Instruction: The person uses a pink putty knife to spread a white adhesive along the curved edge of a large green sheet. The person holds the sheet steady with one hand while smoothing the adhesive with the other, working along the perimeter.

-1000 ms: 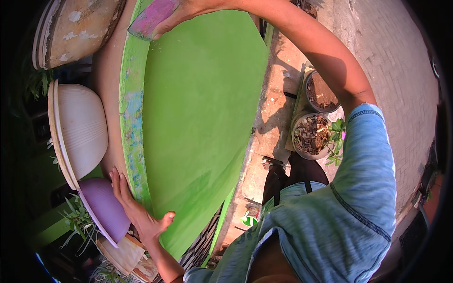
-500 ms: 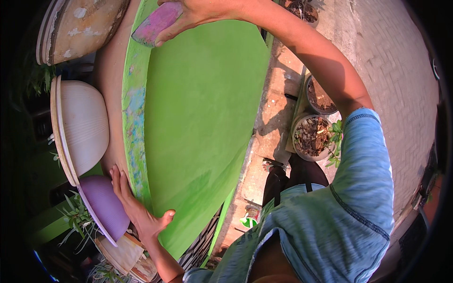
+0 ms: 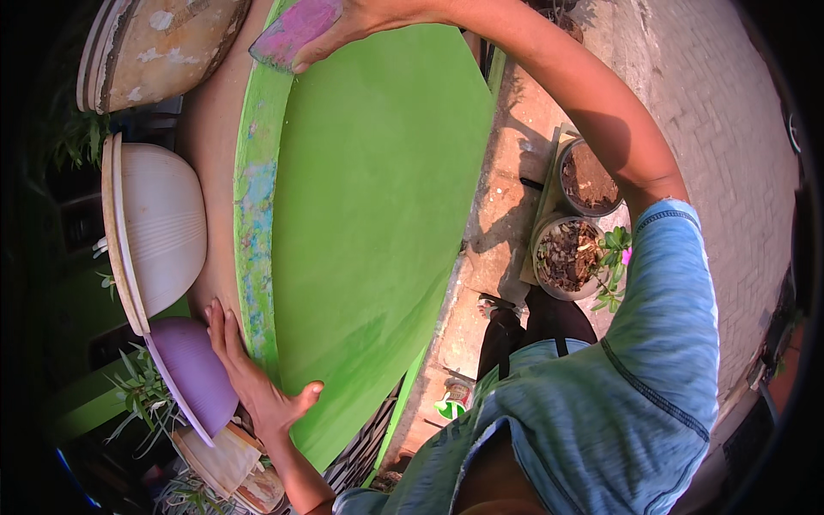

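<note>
At the top edge of the view, my right hand [image 3: 365, 19] grips a flat pink-purple block [image 3: 293, 36] that looks like a sponge. The block sits against the far part of the wall's narrow green top edge [image 3: 262, 120]; my thumb shows on its near side and the other fingers are partly out of frame. Lower left, my left hand [image 3: 262, 390] lies open over the near end of this edge, fingers stretched and thumb apart, holding nothing. Blue and pink patches [image 3: 257, 202] mark the edge between my hands. The wall's green face [image 3: 378, 172] falls away to the right.
Along the left stand a weathered pot [image 3: 167, 51], a white pot [image 3: 163, 227] and a purple pot [image 3: 193, 369] close to my left fingers. Pots of soil [image 3: 588, 180] and wood chips [image 3: 566, 253] stand on the ground at right. A small paint can [image 3: 453, 402] sits near my feet.
My right hand has slid the block a little farther along the edge, away from me. My left hand stays in place. The whole view has shifted slightly.
</note>
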Available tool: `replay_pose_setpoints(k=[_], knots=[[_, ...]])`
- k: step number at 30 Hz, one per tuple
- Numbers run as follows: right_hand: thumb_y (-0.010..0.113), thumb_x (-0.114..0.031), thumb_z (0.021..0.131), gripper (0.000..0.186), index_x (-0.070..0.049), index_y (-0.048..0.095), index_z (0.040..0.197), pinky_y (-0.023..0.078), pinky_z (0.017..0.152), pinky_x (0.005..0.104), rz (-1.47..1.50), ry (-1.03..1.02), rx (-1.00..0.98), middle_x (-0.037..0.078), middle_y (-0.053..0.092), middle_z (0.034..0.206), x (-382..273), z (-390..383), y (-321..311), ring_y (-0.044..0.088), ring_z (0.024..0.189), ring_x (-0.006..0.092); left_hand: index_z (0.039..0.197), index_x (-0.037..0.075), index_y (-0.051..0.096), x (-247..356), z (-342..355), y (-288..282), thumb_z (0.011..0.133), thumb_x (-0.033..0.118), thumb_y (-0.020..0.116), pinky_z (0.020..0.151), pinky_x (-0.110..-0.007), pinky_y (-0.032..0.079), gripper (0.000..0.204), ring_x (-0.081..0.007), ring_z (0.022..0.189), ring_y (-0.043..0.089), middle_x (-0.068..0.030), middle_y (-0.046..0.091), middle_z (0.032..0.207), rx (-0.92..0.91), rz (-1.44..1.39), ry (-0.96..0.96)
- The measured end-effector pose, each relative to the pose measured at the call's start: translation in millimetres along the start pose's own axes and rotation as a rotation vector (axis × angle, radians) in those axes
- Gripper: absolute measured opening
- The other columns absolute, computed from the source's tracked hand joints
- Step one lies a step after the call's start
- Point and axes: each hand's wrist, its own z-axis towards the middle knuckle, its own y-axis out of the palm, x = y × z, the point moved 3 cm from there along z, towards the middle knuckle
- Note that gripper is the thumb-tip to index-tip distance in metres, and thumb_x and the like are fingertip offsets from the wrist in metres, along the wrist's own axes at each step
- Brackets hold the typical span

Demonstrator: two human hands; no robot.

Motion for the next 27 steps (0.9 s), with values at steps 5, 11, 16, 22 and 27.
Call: replay_pose_setpoints(k=[5, 11, 16, 22, 27], knots=[[0.083, -0.069, 0.061, 0.067, -0.003, 0.070, 0.063, 0.044, 0.093, 0.0525, 0.022, 0.183, 0.024, 0.018, 0.062, 0.059, 26.8, -1.5, -7.1, 0.062, 0.063, 0.0395, 0.160, 0.003, 0.027, -0.2, -1.8, -0.8, 0.074, 0.087, 0.063, 0.121, -0.067, 0.021, 0.125, -0.0506, 0.151, 0.025, -0.0307, 0.025, 0.162, -0.013, 0.006, -0.015], [0.082, -0.066, 0.065, 0.067, -0.001, 0.072, 0.065, 0.045, 0.091, 0.0518, -0.070, 0.051, 0.046, 0.021, 0.065, 0.065, 13.9, 3.4, -14.6, 0.065, 0.071, 0.0401, 0.160, 0.003, 0.027, 0.2, -0.1, -0.4, 0.074, 0.087, 0.063, 0.121, -0.067, 0.021, 0.126, -0.0514, 0.151, 0.025, -0.0308, 0.025, 0.162, -0.011, 0.012, -0.001], [0.081, -0.068, 0.065, 0.067, -0.002, 0.072, 0.065, 0.045, 0.091, 0.0512, -0.035, -0.051, 0.188, 0.019, 0.064, 0.062, 16.7, 3.9, -2.9, 0.065, 0.065, 0.0393, 0.160, 0.003, 0.027, -0.7, -1.3, -0.1, 0.073, 0.087, 0.063, 0.121, -0.067, 0.020, 0.126, -0.0513, 0.151, 0.025, -0.0305, 0.025, 0.162, -0.009, 0.004, -0.005], [0.081, -0.069, 0.064, 0.067, -0.002, 0.074, 0.067, 0.044, 0.093, 0.0545, -0.118, 0.008, 0.078, 0.020, 0.064, 0.061, 9.1, 4.6, -7.4, 0.065, 0.065, 0.0392, 0.160, 0.003, 0.027, 0.6, -0.5, -1.1, 0.073, 0.087, 0.063, 0.121, -0.066, 0.020, 0.126, -0.0507, 0.151, 0.025, -0.0304, 0.026, 0.161, -0.012, 0.008, -0.013], [0.081, -0.069, 0.064, 0.068, -0.002, 0.074, 0.068, 0.047, 0.090, 0.0497, -0.060, 0.037, 0.028, 0.020, 0.066, 0.063, 14.2, 8.2, -4.3, 0.066, 0.065, 0.0391, 0.160, 0.003, 0.027, 0.6, -0.6, -0.7, 0.074, 0.086, 0.063, 0.121, -0.066, 0.020, 0.125, -0.0508, 0.151, 0.025, -0.0305, 0.026, 0.162, -0.006, -0.012, -0.016]])
